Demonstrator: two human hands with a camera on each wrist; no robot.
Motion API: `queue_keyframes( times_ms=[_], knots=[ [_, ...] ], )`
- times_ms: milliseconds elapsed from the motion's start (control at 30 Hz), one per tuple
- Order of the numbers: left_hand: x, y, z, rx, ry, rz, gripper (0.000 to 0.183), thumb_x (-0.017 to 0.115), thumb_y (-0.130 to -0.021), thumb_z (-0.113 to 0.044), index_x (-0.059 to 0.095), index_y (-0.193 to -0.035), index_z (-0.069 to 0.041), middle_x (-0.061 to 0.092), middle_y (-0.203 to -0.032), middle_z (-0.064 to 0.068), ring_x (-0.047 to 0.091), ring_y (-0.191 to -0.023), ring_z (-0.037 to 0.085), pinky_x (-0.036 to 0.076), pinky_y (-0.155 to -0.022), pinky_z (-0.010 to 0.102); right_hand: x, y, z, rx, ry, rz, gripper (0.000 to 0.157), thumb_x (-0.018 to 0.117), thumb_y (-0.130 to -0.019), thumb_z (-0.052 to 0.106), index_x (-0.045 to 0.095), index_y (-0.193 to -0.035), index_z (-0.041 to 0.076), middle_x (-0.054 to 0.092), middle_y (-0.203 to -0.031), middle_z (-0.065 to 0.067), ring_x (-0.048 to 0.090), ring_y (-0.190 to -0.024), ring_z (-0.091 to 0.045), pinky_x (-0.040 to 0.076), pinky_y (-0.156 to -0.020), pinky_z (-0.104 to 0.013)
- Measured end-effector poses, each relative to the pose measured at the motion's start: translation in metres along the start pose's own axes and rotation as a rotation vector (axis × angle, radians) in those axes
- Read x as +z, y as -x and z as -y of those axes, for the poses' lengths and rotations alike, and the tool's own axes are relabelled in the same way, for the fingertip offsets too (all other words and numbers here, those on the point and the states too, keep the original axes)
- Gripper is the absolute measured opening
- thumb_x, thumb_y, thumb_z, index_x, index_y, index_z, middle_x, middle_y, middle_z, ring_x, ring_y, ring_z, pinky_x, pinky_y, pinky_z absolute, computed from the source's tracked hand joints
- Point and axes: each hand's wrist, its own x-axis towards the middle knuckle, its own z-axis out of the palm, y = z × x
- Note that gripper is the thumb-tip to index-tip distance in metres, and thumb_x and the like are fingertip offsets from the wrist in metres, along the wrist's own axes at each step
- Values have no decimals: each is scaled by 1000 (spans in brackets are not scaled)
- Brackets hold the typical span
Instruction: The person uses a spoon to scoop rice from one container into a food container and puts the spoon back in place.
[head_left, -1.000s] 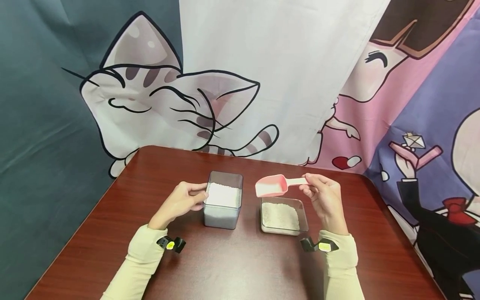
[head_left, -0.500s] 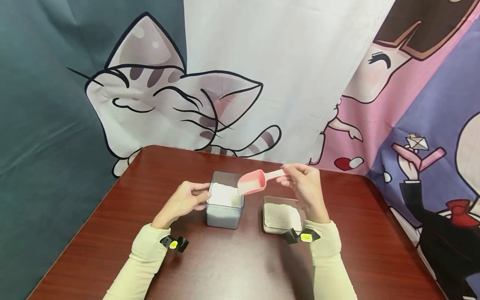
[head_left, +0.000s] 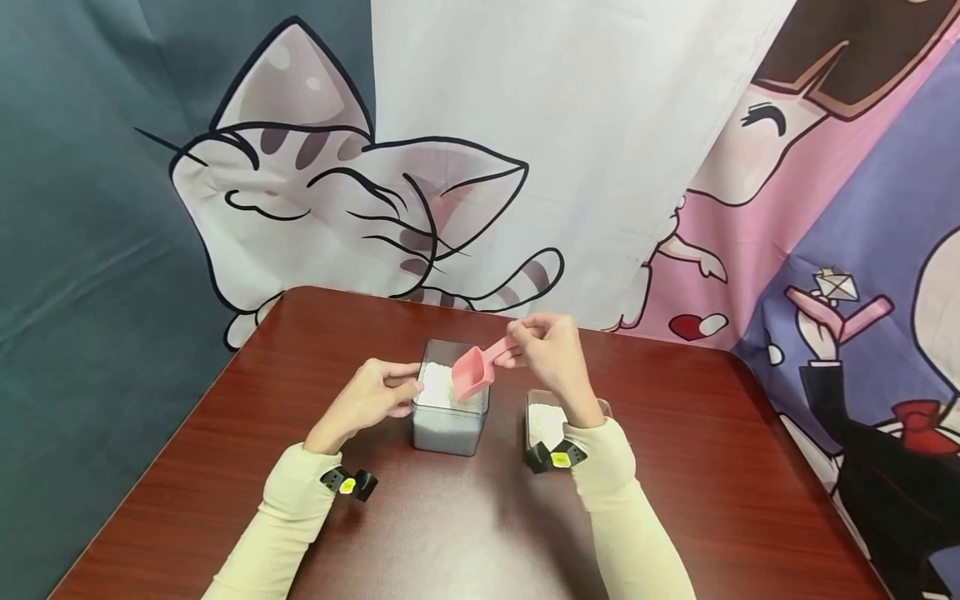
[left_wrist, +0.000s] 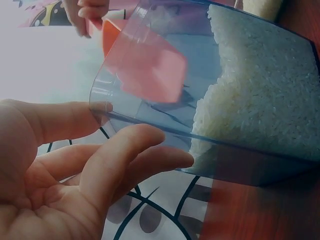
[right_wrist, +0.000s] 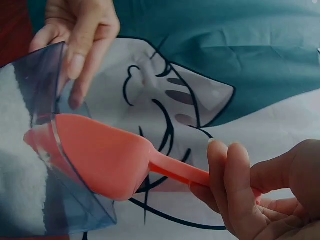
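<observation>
A pink scoop [head_left: 472, 373] tilts mouth-down into the top of a tall clear plastic container [head_left: 447, 432]. My right hand [head_left: 550, 350] pinches its handle between thumb and fingers, as the right wrist view shows. White rice [left_wrist: 265, 80] fills much of the container, lying against one side in the left wrist view. The scoop's pink inside shows bare in the head view. My left hand [head_left: 375, 398] holds the container by its left wall, thumb at the rim and fingers along the outside.
To the right stands a low clear box [head_left: 546, 423] with pale grain in it, partly hidden by my right wrist. Both rest on a dark red wooden table [head_left: 420, 525]. A cartoon-printed cloth [head_left: 600, 167] hangs behind the table.
My right hand has carried the scoop left, from above the low box to over the tall container, and tipped it down. Its pale load has left it. My left hand keeps its hold.
</observation>
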Motion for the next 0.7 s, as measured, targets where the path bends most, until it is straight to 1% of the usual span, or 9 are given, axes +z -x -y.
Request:
queue_keyframes(
  times_ms=[133, 233, 367, 433, 533, 600, 667, 700],
  knots=[
    [0, 1, -1, -2, 0, -1, 46, 62, -87, -10, 49, -127, 7, 60, -113, 26, 63, -91, 32, 56, -71, 36, 8, -1, -3, 20, 47, -2, 16, 54, -87, 1, 63, -84, -12, 64, -67, -23, 65, -51, -23, 57, -53, -34],
    [1, 0, -1, -3, 1, 0, 46, 62, -87, -10, 49, -127, 7, 60, -113, 26, 63, -91, 32, 56, -71, 36, 12, -1, -7, 34, 83, -9, 16, 54, -87, 2, 63, -84, -10, 65, -67, -20, 65, -51, -23, 57, -54, -34],
    [1, 0, -2, -4, -3, -6, 45, 62, -87, -10, 50, -127, 7, 60, -112, 25, 63, -93, 32, 56, -71, 36, 18, 0, -12, 6, 159, -24, 14, 53, -87, 4, 64, -83, -5, 67, -65, -15, 64, -49, -18, 56, -54, -29],
    [1, 1, -3, -5, -7, -9, 45, 62, -87, -11, 50, -127, 7, 60, -112, 25, 62, -94, 32, 56, -71, 36, 21, 4, -6, 1, 180, -18, 15, 52, -88, 2, 63, -83, -6, 67, -67, -17, 65, -51, -20, 56, -54, -28],
    [2, 1, -4, -14, -6, -13, 46, 63, -87, -11, 50, -127, 6, 60, -112, 25, 62, -95, 32, 56, -71, 37, 24, 5, -10, -4, 192, -13, 14, 52, -88, 2, 63, -83, -6, 67, -66, -16, 65, -51, -20, 56, -53, -27],
    [2, 1, -4, -20, -6, -16, 46, 63, -87, -11, 50, -128, 6, 60, -113, 25, 62, -95, 32, 56, -71, 37, 27, 6, -13, 8, 188, -8, 14, 52, -87, 1, 63, -84, -6, 67, -66, -16, 65, -51, -21, 56, -53, -28],
    [3, 1, -4, -26, -5, -17, 46, 63, -87, -11, 50, -127, 6, 60, -113, 25, 62, -96, 32, 56, -71, 37, 29, 2, -26, 5, 177, -11, 14, 53, -87, 2, 64, -83, -5, 66, -63, -12, 64, -49, -17, 56, -52, -28],
    [2, 1, -4, -27, -7, -16, 46, 62, -87, -11, 50, -127, 6, 60, -113, 25, 62, -96, 33, 56, -71, 37, 31, 2, -28, 8, 173, -10, 13, 53, -87, 2, 64, -82, -5, 66, -63, -11, 64, -49, -17, 56, -52, -28]
  ],
)
